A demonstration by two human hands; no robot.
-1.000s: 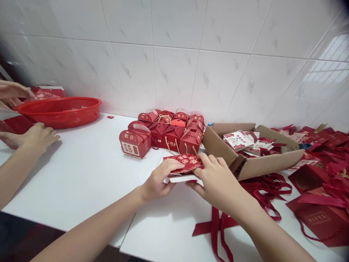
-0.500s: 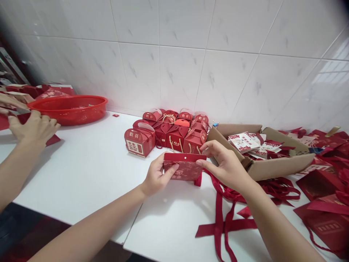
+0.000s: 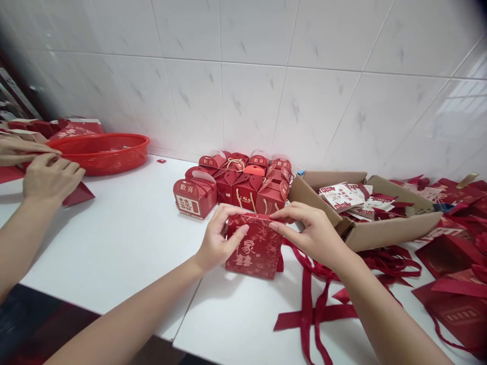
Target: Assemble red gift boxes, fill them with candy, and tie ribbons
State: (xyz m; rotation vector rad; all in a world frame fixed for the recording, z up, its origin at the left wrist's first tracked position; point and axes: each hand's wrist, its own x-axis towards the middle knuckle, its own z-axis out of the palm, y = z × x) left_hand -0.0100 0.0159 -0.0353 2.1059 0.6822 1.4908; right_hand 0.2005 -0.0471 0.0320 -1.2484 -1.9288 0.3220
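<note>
A red paper gift box [image 3: 255, 253] with pale Chinese characters stands upright on the white table between my hands. My left hand [image 3: 220, 235] grips its upper left side, thumb on the front face and fingers over the top edge. At the upper right corner, my right hand [image 3: 310, 225] pinches the top edge between thumb and fingers. The back of the box is hidden; a bit of red ribbon shows behind its right side. Long dark red ribbons [image 3: 306, 304] lie just right of the box, under my right forearm.
Several finished red boxes [image 3: 196, 195] stand by the tiled wall. An open cardboard box [image 3: 395, 233] holds red and white cards. More red boxes [image 3: 452, 309] crowd the right edge. On the left, a co-worker's hands [image 3: 53, 177] fold red paper beside a red basin [image 3: 114, 162].
The gift box has tipped so its printed front faces me, and its top edge is pressed together. My right hand has closed onto the top corner. The co-worker's hands shifted slightly.
</note>
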